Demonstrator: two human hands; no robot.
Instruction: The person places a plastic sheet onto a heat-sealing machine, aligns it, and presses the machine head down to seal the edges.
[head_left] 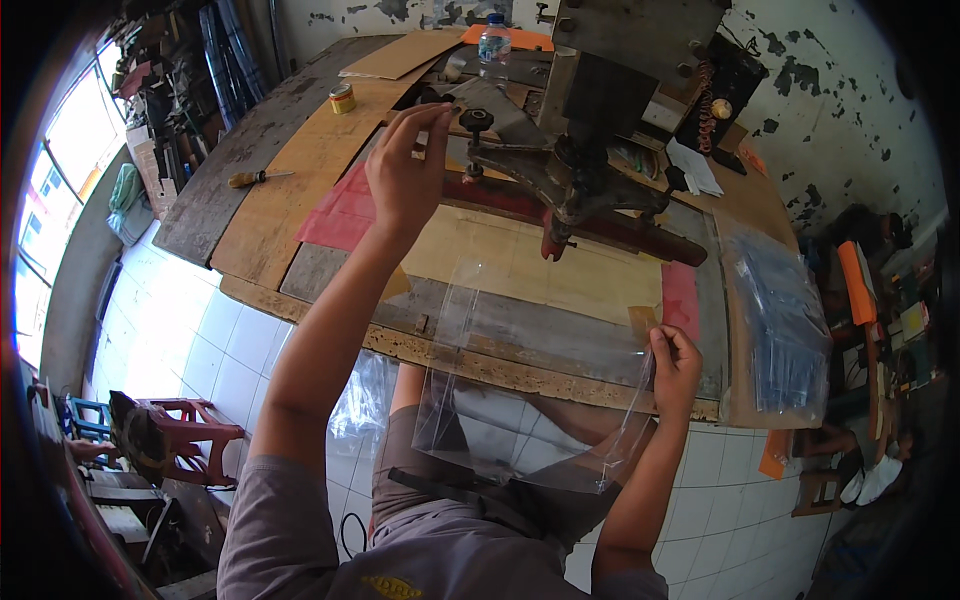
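Note:
In front of me, a clear plastic sheet with folded, seam-like lines (530, 420) hangs over the table's near edge and down across my lap. My right hand (677, 368) pinches its right edge between thumb and fingers. Raised at the far left of the press, my left hand (408, 165) has thumb and fingertips brought together close to a black knob (476, 120); anything between them is too small to make out. Below the press's red bar (620, 228) lies a pale yellow board (530, 262) with pink-red pieces (340, 208) at its ends.
A stack of clear plastic pieces (785, 325) lies at the table's right. The heavy press (610, 90) stands over the far middle. Further left are a screwdriver (258, 179), a small tin (342, 98) and cardboard (405, 53). A water bottle (494, 47) stands behind. Red stools (190, 435) are on the floor.

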